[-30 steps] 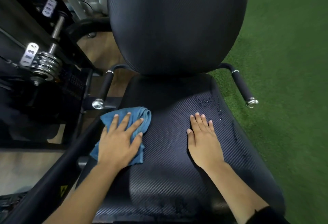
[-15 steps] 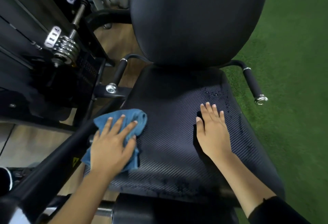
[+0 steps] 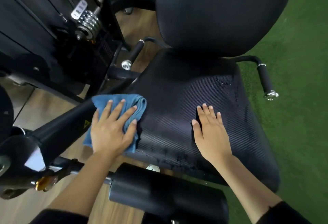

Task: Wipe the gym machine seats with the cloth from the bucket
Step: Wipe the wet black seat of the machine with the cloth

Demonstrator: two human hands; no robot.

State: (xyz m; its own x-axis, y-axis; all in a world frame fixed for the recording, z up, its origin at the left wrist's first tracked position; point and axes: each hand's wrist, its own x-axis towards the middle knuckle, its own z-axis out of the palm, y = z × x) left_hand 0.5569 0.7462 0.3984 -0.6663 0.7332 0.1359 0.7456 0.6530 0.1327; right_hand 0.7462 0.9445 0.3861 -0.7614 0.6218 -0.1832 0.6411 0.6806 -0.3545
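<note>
The black ribbed seat pad (image 3: 174, 99) of a gym machine fills the middle of the view, with its backrest (image 3: 218, 10) above. A folded blue cloth (image 3: 104, 99) lies on the seat's left edge. My left hand (image 3: 111, 129) presses flat on the cloth, fingers spread. On the right half of the seat my right hand (image 3: 209, 131) rests flat, fingers straight, holding nothing. Water droplets sit near the seat's far right corner and along its front edge. No bucket is in view.
Two padded side handles (image 3: 134, 51) (image 3: 265, 78) flank the seat. A black frame bar (image 3: 58, 131) runs under the cloth at left. A black roller pad (image 3: 166, 190) sits below the seat front. Weight stack hardware (image 3: 87, 23) stands at far left. Green turf (image 3: 298, 117) lies to the right.
The view has pulled back and shifted, so the roller pad shows. My left hand with the cloth has slid toward the seat's left front edge. My right hand stays flat on the seat.
</note>
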